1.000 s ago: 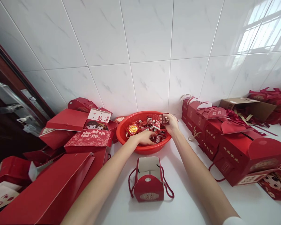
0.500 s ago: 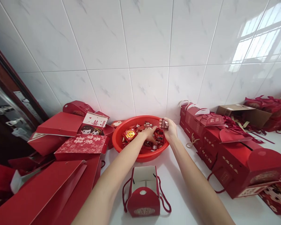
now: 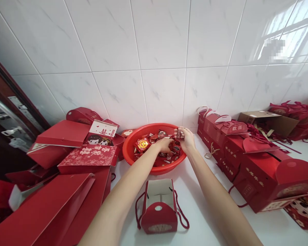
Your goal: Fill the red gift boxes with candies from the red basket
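Note:
A red plastic basket (image 3: 127, 150) stands against the tiled wall with red-wrapped candies (image 3: 143, 145) in it. My left hand (image 3: 165, 145) is inside the basket, its fingers curled together over the candies; a red wrapper shows at the fingertips. At the basket's right rim, my right hand (image 3: 187, 139) is closed around wrapped candies (image 3: 179, 134), palm turned inward. Below the basket, between my forearms, sits an open red gift box (image 3: 159, 218) with a pale inside and rope handles; no candy shows in it.
Folded red boxes and bags (image 3: 61, 135) are heaped on the left, near a dark door with a metal handle. A row of closed red gift boxes (image 3: 256, 177) runs along the right. Behind it are a brown carton (image 3: 279, 121) and more red boxes (image 3: 304, 119).
My left hand has risen slightly from the candies and its fingers have drawn together. My right hand stays at the rim, still holding candies. The view has shifted slightly.

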Action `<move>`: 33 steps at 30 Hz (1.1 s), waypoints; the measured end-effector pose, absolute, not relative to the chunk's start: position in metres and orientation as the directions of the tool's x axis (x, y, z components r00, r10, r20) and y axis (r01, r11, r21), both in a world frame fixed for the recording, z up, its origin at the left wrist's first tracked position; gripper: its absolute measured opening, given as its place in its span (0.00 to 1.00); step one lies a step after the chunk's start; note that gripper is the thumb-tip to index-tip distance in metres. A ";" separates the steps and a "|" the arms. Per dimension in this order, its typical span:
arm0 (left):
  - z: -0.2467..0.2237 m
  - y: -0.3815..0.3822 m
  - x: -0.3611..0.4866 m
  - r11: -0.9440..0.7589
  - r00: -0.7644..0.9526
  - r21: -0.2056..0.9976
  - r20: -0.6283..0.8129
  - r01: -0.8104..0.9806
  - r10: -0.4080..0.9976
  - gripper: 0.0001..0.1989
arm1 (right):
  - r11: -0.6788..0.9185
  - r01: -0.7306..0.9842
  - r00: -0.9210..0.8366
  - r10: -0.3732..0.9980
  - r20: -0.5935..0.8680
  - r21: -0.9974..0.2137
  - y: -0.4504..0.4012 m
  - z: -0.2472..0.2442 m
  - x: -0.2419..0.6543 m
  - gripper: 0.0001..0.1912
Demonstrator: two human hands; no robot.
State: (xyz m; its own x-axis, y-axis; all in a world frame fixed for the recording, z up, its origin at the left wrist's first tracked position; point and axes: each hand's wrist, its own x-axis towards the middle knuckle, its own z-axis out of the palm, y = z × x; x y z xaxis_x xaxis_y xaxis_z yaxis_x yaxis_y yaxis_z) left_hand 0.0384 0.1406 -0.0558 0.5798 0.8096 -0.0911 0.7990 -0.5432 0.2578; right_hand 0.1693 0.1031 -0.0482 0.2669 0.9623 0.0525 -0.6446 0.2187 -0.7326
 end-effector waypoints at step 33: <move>-0.062 0.147 0.040 -0.535 0.574 0.276 -0.080 0.798 0.815 0.20 | 0.240 -0.647 0.303 0.952 0.044 -0.724 0.099 -0.045 0.168 0.08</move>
State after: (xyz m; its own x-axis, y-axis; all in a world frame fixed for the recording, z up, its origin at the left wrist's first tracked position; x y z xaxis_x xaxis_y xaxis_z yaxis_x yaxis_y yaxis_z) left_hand 0.0402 0.1474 -0.0620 0.5738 0.8150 -0.0805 0.7985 -0.5348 0.2764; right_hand 0.1684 0.0991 -0.0455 0.3030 0.9520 0.0444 -0.6472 0.2397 -0.7237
